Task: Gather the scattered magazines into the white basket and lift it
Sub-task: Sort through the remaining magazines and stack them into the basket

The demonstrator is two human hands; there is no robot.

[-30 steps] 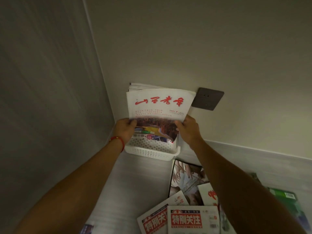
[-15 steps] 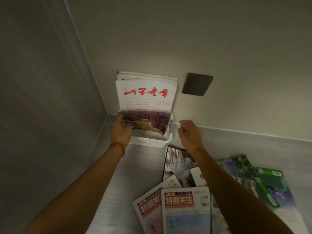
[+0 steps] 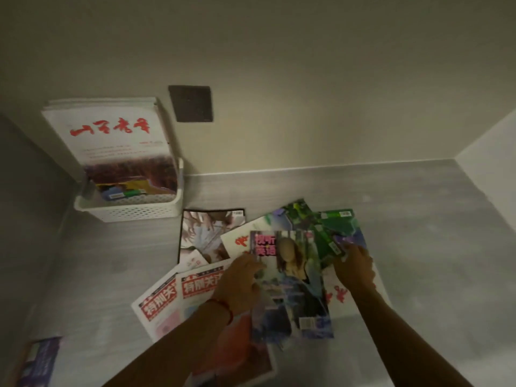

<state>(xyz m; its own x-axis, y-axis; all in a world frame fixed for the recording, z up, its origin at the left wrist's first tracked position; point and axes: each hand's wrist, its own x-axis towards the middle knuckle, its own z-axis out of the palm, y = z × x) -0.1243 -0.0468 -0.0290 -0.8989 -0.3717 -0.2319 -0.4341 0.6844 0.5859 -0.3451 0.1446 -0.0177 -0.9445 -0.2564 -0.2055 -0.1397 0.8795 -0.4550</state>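
Your left hand [image 3: 240, 283] grips the portrait-cover magazine [image 3: 293, 286] at its left edge, right hand [image 3: 354, 270] flat-fingered on the green magazine [image 3: 339, 227], portrait-cover magazine's long axis pointing away from you, white basket [image 3: 131, 209] well apart.

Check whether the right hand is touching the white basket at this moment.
Apart. The head view shows the right hand on the green magazine in the scattered pile, with bare counter and other magazines between it and the white basket in the corner.

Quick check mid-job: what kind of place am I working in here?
Probably an indoor room corner, at floor or countertop level: plain walls meet a grey surface, with a dark wall plate and a white basket of magazines.
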